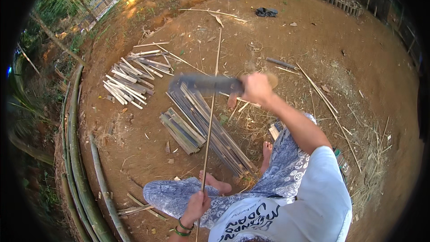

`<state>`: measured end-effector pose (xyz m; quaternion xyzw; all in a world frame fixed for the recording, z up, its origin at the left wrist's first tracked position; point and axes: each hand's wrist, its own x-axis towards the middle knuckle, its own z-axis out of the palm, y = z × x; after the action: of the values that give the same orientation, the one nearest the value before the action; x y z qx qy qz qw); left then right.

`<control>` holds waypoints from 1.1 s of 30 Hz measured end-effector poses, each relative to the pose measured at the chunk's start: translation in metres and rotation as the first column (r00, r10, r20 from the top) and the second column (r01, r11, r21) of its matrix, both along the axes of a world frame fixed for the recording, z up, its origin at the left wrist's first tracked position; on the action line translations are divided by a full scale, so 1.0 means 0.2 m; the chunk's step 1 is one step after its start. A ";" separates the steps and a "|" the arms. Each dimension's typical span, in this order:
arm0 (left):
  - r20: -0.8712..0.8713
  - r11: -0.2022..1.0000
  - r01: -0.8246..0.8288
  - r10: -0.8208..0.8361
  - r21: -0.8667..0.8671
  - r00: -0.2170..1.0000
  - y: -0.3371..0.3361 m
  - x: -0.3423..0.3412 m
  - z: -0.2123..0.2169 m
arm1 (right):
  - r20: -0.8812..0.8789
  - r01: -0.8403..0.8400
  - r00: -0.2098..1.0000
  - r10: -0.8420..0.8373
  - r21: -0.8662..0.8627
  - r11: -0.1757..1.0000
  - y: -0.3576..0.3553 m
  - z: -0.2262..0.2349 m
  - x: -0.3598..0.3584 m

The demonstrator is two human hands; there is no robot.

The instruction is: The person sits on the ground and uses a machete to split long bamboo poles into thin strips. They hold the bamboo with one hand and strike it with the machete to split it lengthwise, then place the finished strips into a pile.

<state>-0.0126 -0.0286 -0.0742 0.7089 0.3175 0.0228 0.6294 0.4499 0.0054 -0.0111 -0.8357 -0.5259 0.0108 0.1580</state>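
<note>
My right hand [257,88] is closed round the handle of a machete, its broad dark blade [201,84] pointing left and smeared by motion. The blade passes across a long thin bamboo strip [208,139]; I cannot tell whether they touch. Near my left knee, my left hand [197,205] grips that strip close to its lower end. The strip runs away from me over the ground. Between my bare feet and the blade lies a stack of long dark bamboo slats [219,141]. Beside it on the left sits a shorter bundle of slats [181,130].
Farther left is a loose heap of pale split sticks [127,83]. Long green bamboo poles [79,161] lie along the left side. Thin strips [320,92] and shavings litter the dirt at right. A black crumpled item [266,12] lies farther off.
</note>
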 end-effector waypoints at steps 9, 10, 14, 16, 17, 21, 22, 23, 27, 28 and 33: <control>-0.060 0.999 -0.032 0.030 -0.043 0.998 -0.03 -0.18 -0.01 | -0.016 0.064 0.998 -0.064 -0.004 0.998 -0.02 -0.02 0.05; -0.093 0.993 -0.060 0.051 -0.097 0.994 -0.01 -0.17 0.03 | -0.036 -0.041 0.999 0.042 0.023 0.999 -0.03 -0.05 -0.01; -0.114 0.996 -0.073 0.066 -0.055 0.991 -0.03 -0.27 0.00 | 0.027 0.029 0.999 -0.027 -0.075 0.997 0.05 -0.19 0.21; -0.102 0.998 0.016 -0.010 0.054 0.995 -0.12 -0.39 -0.02 | -0.213 0.366 0.892 -0.400 -0.180 0.913 0.11 -0.20 0.42; -0.093 0.990 0.074 -0.063 0.123 0.994 -0.12 -0.45 -0.04 | -0.279 0.451 0.838 -0.470 -0.131 0.883 0.08 -0.22 0.54; -0.074 0.990 -0.064 0.074 0.126 0.995 -0.11 -0.56 0.06 | -0.235 0.708 0.664 -0.710 -0.106 0.698 -0.04 -0.47 0.75; -0.066 0.971 -0.174 0.186 0.163 0.980 -0.05 -0.56 0.06 | -0.280 0.689 0.659 -0.698 -0.146 0.709 -0.03 -0.52 0.72; -0.057 0.938 -0.280 0.297 0.206 0.953 0.00 -0.57 0.04 | -0.330 0.667 0.650 -0.685 -0.185 0.722 0.00 -0.57 0.67; -0.022 0.841 -0.454 0.481 0.293 0.877 0.36 -0.17 0.35 | -0.367 0.600 0.645 -0.671 -0.301 0.741 0.08 -0.93 0.54; 0.057 0.835 -0.432 0.440 0.340 0.896 0.47 -0.10 0.38 | -0.426 0.495 0.646 -0.633 -0.397 0.773 0.08 -0.98 0.50; 0.257 0.798 -0.545 0.488 0.258 0.835 0.94 0.34 0.42 | -0.383 0.532 0.675 -0.630 -0.339 0.776 0.05 -1.45 0.10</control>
<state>0.0560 0.1598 0.0095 0.6824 0.4340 0.3082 0.5009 0.4701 0.0145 -0.3012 -0.9413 -0.1717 0.2173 0.1929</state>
